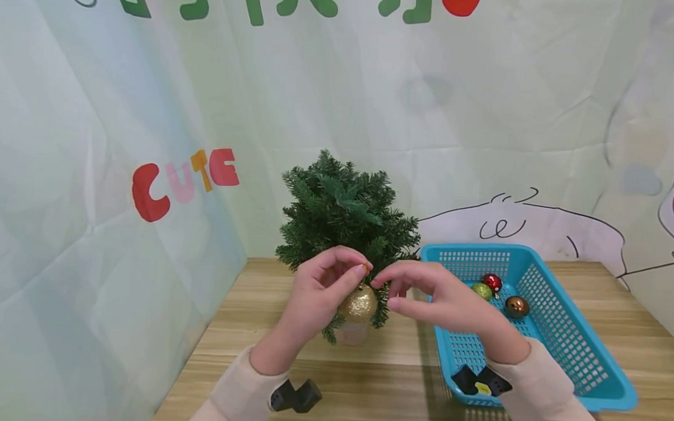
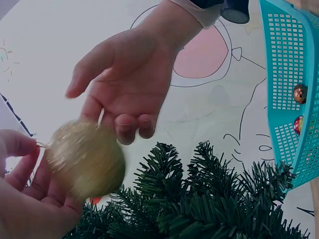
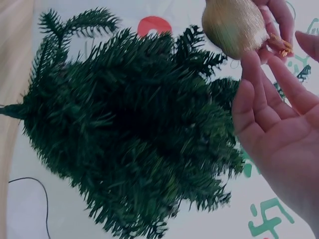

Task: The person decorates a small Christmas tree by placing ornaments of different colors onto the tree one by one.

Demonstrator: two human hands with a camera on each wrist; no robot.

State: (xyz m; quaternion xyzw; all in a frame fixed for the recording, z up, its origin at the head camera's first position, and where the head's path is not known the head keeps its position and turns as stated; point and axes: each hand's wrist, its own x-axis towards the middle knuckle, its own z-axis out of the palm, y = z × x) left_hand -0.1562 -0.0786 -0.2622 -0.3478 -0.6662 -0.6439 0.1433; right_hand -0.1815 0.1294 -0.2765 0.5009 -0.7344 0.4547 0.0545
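Note:
A gold glitter bauble (image 1: 358, 303) hangs from the thumb and fingertips of my left hand (image 1: 324, 287), which pinch the loop at its top. Close by on the right, my right hand (image 1: 442, 296) has its fingers loosely bent with nothing in their grip. In the left wrist view the bauble (image 2: 87, 159) is slightly blurred, and the right hand (image 2: 132, 79) is beyond it. Behind both hands stands a small green artificial Christmas tree (image 1: 343, 204). From the right wrist view, the right fingertips are near the bauble (image 3: 234, 27); whether they touch it I cannot tell.
On the right of the wooden table (image 1: 386, 386) stands a blue plastic basket (image 1: 583, 343). Inside lie a red bauble (image 1: 492, 282), a green bauble (image 1: 481, 291) and a brown bauble (image 1: 516, 307). A printed cloth backdrop (image 1: 341, 99) encloses the back and left side.

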